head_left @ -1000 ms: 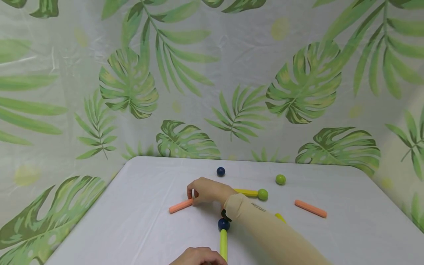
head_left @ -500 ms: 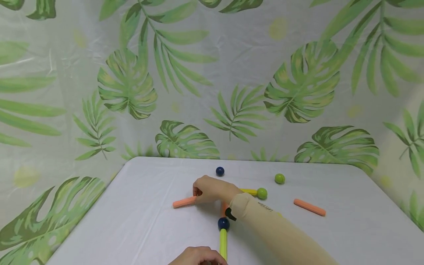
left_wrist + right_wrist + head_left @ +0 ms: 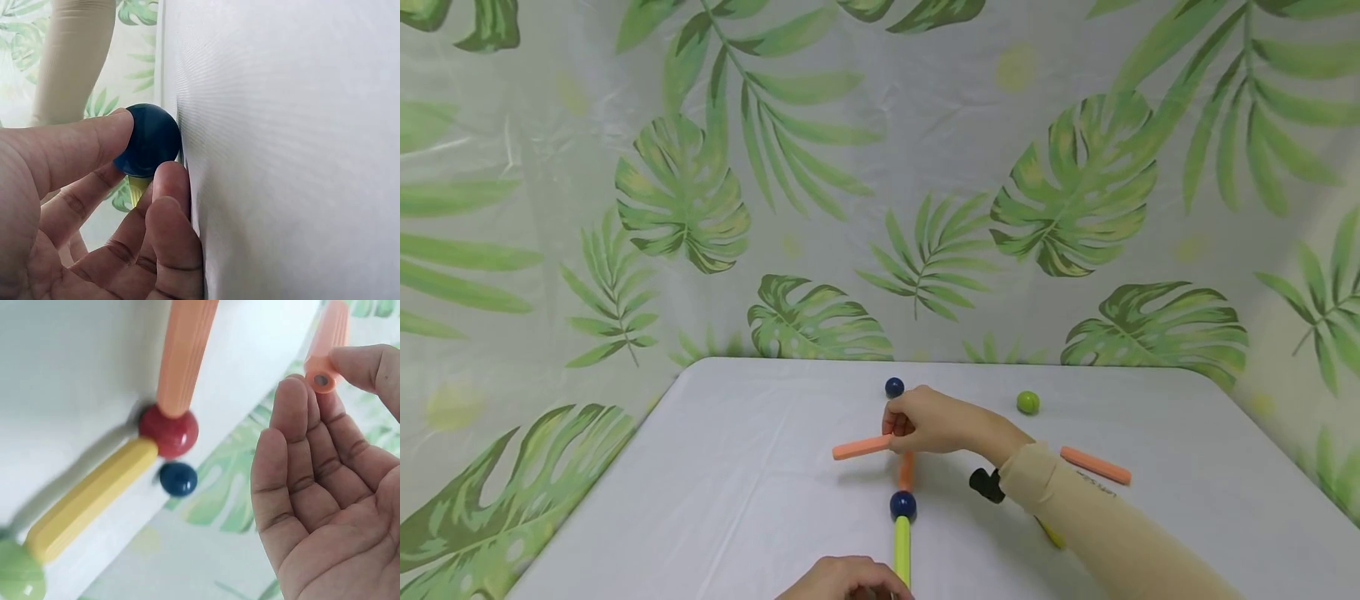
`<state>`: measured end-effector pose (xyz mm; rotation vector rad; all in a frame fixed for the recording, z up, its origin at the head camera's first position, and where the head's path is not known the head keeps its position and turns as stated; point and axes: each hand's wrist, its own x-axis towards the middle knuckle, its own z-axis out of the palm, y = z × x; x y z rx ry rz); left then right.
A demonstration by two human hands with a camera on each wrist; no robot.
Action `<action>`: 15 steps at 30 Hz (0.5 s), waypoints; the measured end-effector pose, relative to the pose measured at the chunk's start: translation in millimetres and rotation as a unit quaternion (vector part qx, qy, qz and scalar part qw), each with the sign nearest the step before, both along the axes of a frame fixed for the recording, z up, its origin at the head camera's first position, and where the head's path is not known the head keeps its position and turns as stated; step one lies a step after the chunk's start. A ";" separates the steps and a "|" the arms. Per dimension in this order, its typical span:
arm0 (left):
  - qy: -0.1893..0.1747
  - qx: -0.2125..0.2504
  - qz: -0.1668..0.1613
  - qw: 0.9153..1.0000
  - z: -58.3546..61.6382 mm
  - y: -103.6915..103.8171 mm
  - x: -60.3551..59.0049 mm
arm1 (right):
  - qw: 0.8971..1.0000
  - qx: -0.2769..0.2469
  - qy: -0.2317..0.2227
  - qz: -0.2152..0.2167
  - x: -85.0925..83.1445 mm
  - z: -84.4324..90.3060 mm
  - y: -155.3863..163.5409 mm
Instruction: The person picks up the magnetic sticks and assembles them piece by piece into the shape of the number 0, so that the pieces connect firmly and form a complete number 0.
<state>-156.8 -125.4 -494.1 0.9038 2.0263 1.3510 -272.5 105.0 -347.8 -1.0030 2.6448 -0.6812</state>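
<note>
While the white surface (image 3: 737, 500) spreads wide under everything, the right hand (image 3: 936, 423) hovers above its middle, grip pinched on one end of an orange stick (image 3: 861, 448) lifted clear of it. Just nearer than that hand, a second orange stick (image 3: 906, 472) runs down to a dark blue ball (image 3: 902, 504), and a yellow-green stick (image 3: 901, 550) carries on from the ball toward the left hand (image 3: 842, 582). That hand's grip is closed, thumb and fingertips (image 3: 170, 187) on another blue ball (image 3: 152, 140). Beyond the right hand sits a small blue ball (image 3: 894, 387).
</note>
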 end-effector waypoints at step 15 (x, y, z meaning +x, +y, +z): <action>0.003 -0.016 -0.023 1.000 -5.9 -1.0 -4.7 | 0.999 -0.047 -0.014 -0.022 50.6 11.0 77.7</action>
